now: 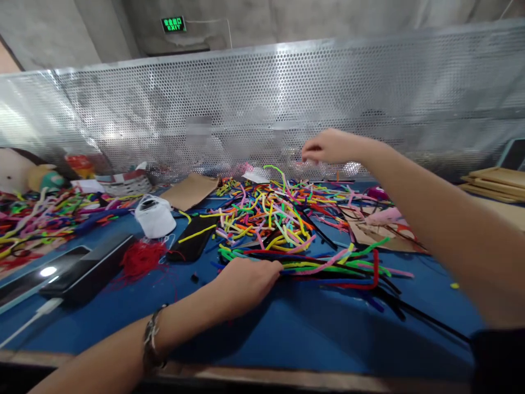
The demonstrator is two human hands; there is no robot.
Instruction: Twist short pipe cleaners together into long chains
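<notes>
Blue table [287, 334], head view: one small bunch gathered, most of the heap [266, 210] loose.
My left hand [248, 282] curls down over the ends of the bunch of pipe cleaners [328, 268] lying straight before me; my right hand [328, 146] hangs above the heap's far edge, fingertips pinched (on what, I cannot tell).

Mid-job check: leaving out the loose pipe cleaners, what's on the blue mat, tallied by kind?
Pipe-cleaner bundle under the left hand: 1
Dark flat devices: 3
Cardboard pieces: 2
White roll: 1
Red thread tangle: 1
Total: 8
</notes>
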